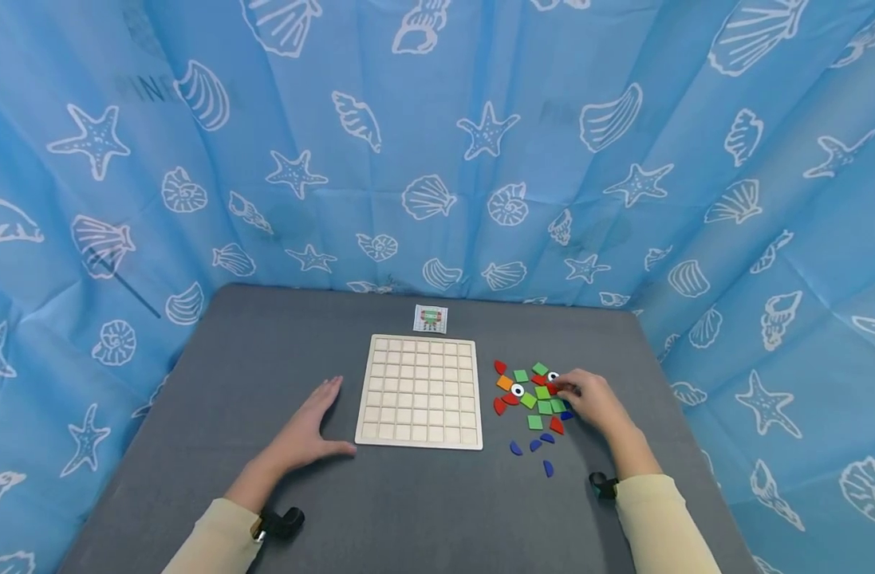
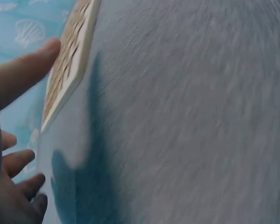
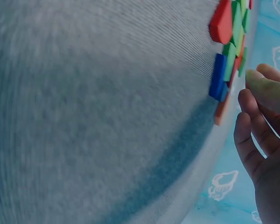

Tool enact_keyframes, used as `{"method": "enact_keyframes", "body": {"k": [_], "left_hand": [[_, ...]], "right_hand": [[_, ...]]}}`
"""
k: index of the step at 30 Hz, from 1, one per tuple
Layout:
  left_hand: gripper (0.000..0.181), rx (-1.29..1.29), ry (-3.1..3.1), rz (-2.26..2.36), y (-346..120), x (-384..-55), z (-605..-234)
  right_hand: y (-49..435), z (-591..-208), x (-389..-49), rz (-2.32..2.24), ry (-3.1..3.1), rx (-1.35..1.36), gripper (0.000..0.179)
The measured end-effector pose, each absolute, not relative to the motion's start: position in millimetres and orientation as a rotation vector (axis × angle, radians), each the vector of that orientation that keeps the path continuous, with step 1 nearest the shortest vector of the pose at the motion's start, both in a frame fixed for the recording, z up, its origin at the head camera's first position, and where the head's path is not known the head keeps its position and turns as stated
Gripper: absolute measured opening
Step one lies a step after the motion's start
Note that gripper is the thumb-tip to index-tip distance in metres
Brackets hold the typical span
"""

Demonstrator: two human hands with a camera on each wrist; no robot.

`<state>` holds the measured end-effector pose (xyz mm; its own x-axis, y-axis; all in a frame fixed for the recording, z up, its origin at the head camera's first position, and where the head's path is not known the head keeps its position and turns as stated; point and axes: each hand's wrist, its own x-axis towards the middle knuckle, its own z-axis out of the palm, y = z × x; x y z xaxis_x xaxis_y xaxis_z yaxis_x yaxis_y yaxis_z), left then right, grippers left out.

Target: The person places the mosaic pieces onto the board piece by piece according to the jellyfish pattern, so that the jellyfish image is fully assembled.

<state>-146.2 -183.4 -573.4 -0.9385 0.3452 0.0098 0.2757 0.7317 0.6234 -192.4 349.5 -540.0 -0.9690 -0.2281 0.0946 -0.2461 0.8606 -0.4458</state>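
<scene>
My left hand [image 1: 304,430] is at the left side of a pale wooden grid board [image 1: 419,391], thumb spread from the fingers, nothing held. In the left wrist view its thumb [image 2: 25,70] overlaps the edge of the board. Over the far right of a cluster of coloured pieces is my right hand [image 1: 591,399], fingers bent and thumb near the index fingertip. By those fingertips lie a red piece [image 1: 552,389] and a round eye piece [image 1: 553,376]. Whether the right fingertips pinch a piece, I cannot tell. Green squares [image 1: 543,406] lie just left of that hand.
Behind the board lies a small picture card [image 1: 431,319]. Several blue half-round pieces [image 1: 535,446] are scattered nearest me, with an orange square [image 1: 505,383] and a second eye piece [image 1: 518,390] at the cluster's left. A blue shell-print curtain [image 1: 437,199] surrounds the grey table [image 1: 437,510].
</scene>
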Motion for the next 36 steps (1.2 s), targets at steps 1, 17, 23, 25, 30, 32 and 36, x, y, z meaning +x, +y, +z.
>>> {"method": "enact_keyframes", "body": {"k": [1,17,23,25,30,32,36], "left_hand": [[0.123,0.51,2.832,0.958,-180.0,-146.7,-574.9],[0.116,0.582,2.825,0.866,-151.2,-153.0,-594.3],[0.113,0.621,2.858,0.818,-150.6,-152.2,-597.6],[0.115,0.617,2.857,0.792,-149.6,-150.8,-598.9],[0.116,0.572,2.86,0.779,-150.1,-147.8,-599.6],[0.116,0.562,2.862,0.796,-150.8,-148.0,-599.5],[0.117,0.561,2.869,0.836,-151.9,-150.0,-599.6]], "right_hand": [[348.8,-541.5,-193.2,0.718,-3.006,0.376,0.021],[348.5,-546.6,-210.6,0.7,-3.172,0.234,0.021],[347.3,-548.3,-209.3,0.68,-3.196,0.247,0.028],[347.3,-549.5,-208.1,0.664,-3.198,0.268,0.029],[346.8,-555.3,-206.6,0.653,-3.173,0.297,0.025],[346.8,-557.3,-206.6,0.642,-3.156,0.291,0.025],[343.6,-554.8,-205.4,0.628,-3.108,0.261,0.027]]}}
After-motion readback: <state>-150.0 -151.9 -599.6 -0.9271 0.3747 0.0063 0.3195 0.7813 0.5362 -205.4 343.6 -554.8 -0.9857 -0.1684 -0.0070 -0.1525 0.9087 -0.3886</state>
